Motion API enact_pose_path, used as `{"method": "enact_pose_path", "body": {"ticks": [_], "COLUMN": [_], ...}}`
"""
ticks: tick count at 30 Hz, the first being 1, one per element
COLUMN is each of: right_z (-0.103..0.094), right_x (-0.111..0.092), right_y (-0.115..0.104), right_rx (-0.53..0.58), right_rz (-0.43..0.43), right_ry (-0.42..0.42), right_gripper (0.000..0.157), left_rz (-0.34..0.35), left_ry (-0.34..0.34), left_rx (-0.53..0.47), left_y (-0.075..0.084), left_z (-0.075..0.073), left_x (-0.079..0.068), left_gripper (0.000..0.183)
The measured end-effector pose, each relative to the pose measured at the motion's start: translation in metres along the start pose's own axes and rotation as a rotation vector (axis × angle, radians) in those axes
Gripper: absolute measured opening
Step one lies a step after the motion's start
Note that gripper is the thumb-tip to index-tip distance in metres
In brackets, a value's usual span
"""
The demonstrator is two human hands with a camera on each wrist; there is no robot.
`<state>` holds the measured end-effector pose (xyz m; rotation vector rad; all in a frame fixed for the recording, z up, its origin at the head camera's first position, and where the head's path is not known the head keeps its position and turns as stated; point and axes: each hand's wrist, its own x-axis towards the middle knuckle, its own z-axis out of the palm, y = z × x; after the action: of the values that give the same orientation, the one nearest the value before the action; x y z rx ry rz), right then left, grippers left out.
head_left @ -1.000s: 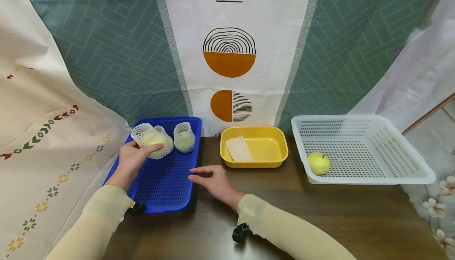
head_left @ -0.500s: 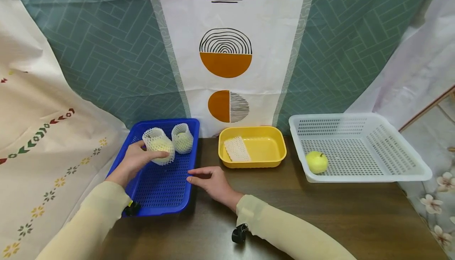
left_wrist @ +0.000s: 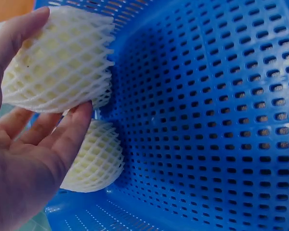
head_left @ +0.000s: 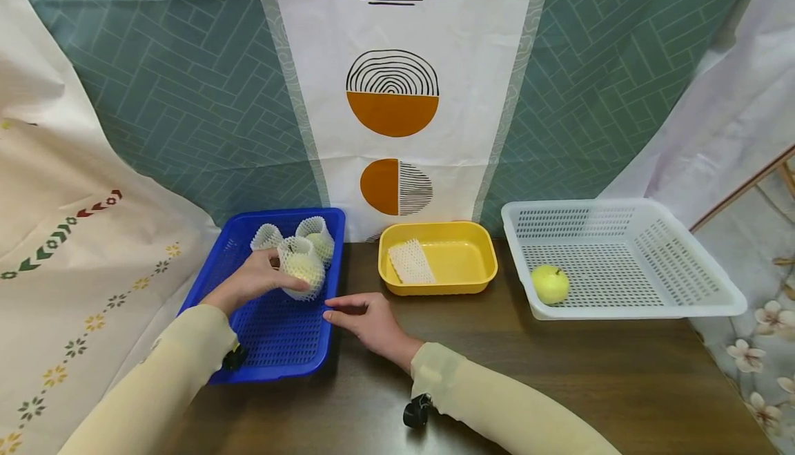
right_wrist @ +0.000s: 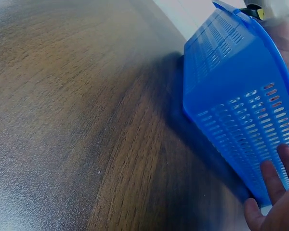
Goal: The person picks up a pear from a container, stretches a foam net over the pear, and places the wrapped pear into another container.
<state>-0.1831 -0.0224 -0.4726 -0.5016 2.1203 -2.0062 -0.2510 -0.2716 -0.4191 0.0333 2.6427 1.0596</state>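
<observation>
My left hand (head_left: 257, 279) grips an apple in a white foam net (head_left: 302, 272), thumb on one side and fingers on the other, over the blue basket (head_left: 279, 355). Two more foam-netted fruits, one at the back right (head_left: 318, 237) and one further left (head_left: 267, 236), sit at the basket's far end. In the left wrist view the held apple (left_wrist: 62, 62) overlaps another netted fruit (left_wrist: 97, 159) below it. My right hand (head_left: 375, 327) is at the basket's right rim with thumb and fingers apart. The right wrist view has its fingers (right_wrist: 272, 180) loosely extended beside the slotted wall.
A yellow tray (head_left: 459, 288) with a foam net (head_left: 412, 262) lying in it stands mid-table. To the right is a white basket (head_left: 627, 313) holding a bare yellow-green apple (head_left: 550, 284). Patterned cloths hang behind and beside the wooden table (head_left: 497, 344).
My left hand has carried the netted apple rightward and toward me, from the basket's far left to its right side. The right hand stays at the rim; the view has shifted slightly.
</observation>
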Motion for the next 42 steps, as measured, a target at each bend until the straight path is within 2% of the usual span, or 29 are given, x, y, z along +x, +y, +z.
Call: {"method": "enact_pose_path", "body": {"ticks": [8, 18, 25, 30, 39, 42], "right_z": [-0.002, 0.001, -0.001, -0.002, -0.004, -0.005], "right_x": [-0.009, -0.010, -0.013, -0.014, -0.012, -0.010], "right_y": [-0.022, -0.023, -0.025, -0.028, -0.026, -0.024], "right_rx": [0.008, 0.033, 0.014, 0.012, -0.013, -0.011], "right_rz": [0.019, 0.010, 0.013, 0.008, 0.008, 0.004], "right_ry": [-0.022, -0.037, -0.027, -0.029, -0.016, -0.018], "right_gripper": [0.021, 0.028, 0.024, 0.025, 0.022, 0.022], "left_rz": [0.096, 0.115, 0.094, 0.096, 0.135, 0.141], "left_ry": [-0.036, -0.033, -0.095, -0.099, -0.070, -0.090], "left_rx": [0.042, 0.026, -0.012, -0.031, 0.047, 0.053], "left_y": [0.000, -0.009, -0.013, -0.016, -0.012, -0.009], "left_z": [0.006, 0.013, 0.013, 0.015, 0.021, 0.020], "left_x": [0.008, 0.014, 0.015, 0.017, 0.021, 0.022], "left_gripper": [0.066, 0.064, 0.073, 0.074, 0.080, 0.079]}}
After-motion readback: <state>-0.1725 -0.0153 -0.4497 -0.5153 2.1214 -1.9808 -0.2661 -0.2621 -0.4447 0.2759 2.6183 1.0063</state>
